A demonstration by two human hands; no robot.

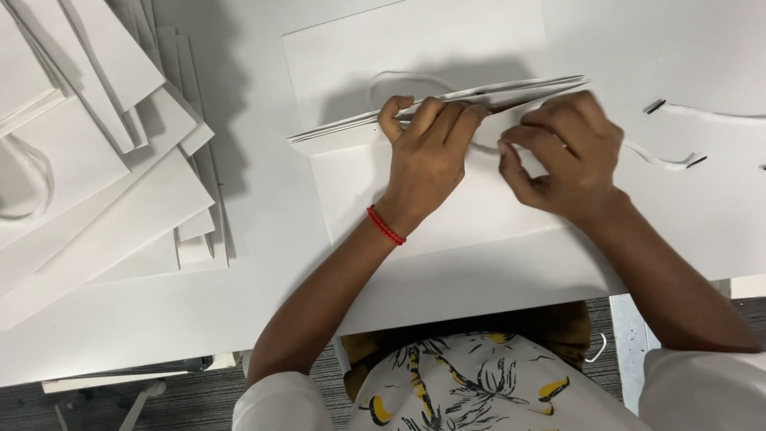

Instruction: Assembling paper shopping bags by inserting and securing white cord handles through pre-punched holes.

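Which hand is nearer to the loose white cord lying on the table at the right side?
The right hand: the cord lies just beside it, seemingly touching. The left hand is farther away, gripping the white paper bag's upper edge.

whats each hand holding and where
Left hand grips the white paper bag at its folded top edge; right hand pinches the white cord near that edge.

White paper bag flat on table, top edge raised; white cord alongside.

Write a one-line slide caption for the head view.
Left hand grips a white paper bag's folded top edge while the right hand pinches a white cord beside it.
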